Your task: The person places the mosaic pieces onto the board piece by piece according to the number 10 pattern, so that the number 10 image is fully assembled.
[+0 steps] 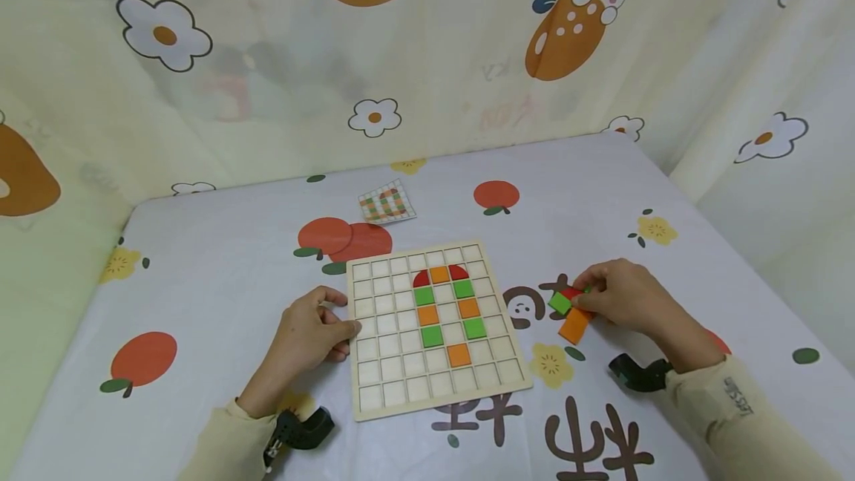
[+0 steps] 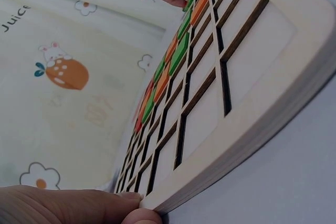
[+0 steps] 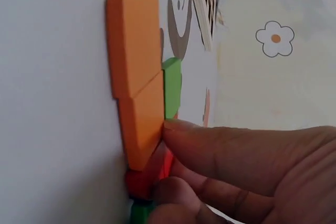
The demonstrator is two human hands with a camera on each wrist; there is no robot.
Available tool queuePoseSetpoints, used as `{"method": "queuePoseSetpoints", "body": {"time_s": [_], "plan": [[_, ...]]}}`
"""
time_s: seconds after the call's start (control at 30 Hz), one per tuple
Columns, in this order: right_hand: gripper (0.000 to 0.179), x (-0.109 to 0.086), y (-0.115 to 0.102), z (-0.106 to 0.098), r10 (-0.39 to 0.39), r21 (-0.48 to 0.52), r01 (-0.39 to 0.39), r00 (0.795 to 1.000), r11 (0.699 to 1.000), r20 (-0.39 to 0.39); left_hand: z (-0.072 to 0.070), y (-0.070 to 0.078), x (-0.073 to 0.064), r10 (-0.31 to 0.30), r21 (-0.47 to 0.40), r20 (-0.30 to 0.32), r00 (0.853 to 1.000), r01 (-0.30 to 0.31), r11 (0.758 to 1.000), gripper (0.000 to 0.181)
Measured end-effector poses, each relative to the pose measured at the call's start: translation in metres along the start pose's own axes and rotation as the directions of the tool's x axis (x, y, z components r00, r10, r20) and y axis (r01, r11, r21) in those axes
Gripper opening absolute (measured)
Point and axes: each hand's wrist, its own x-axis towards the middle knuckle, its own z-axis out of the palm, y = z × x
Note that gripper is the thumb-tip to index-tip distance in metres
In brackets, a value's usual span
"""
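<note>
our square pale-wood grid board (image 1: 377, 372) holds green squares (image 1: 432, 336), orange squares (image 1: 459, 355) and red quarter-rounds (image 1: 421, 280); our left hand (image 1: 306, 329) grips its left edge, our right hand (image 1: 624, 295) pinches loose coloured tiles (image 1: 574, 327) right of it.

The head view looks forward and down from the person's side of the table (image 1: 227, 280), far enough back to take in the whole board (image 1: 371, 372), both hands and the curtain (image 1: 280, 80) behind. The left wrist view sits low and close beside the left hand (image 1: 309, 329), facing across the board, which slants steeply through its frame; it shares the board, curtain and right hand (image 1: 621, 299) with the head view. The right wrist view, nearest and turned sideways, faces the loose tiles (image 1: 574, 326), also seen from the head, with the board's edge at top and curtain at right.
</note>
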Motion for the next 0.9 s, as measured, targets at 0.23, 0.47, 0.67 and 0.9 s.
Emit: {"method": "queuePoseSetpoints", "body": {"time_s": [0.23, 0.47, 0.67, 0.9], "plan": [[0.019, -0.0020, -0.0031, -0.0017, 0.016, -0.027, -0.016, 1.000, 1.000, 0.020, 0.0002, -0.0007, -0.0008, 0.003, -0.004, -0.001, 1.000, -0.003, 1.000, 0.041], [0.024, -0.0083, -0.0004, -0.0051, 0.023, -0.005, -0.023, 0.998, 1.000, 0.057, -0.0008, -0.0005, 0.0000, 0.014, -0.008, 0.000, 1.000, -0.014, 1.000, 0.040], [0.017, -0.0084, -0.0012, -0.0052, 0.004, -0.021, -0.003, 0.998, 1.000, 0.069, -0.0008, 0.0009, -0.0008, 0.016, -0.006, -0.002, 1.000, -0.016, 1.000, 0.040], [0.019, -0.0091, -0.0031, -0.0024, 0.012, -0.020, -0.012, 1.000, 1.000, 0.014, 0.0005, 0.0007, -0.0008, 0.017, -0.002, -0.004, 1.000, -0.017, 1.000, 0.040]]}}
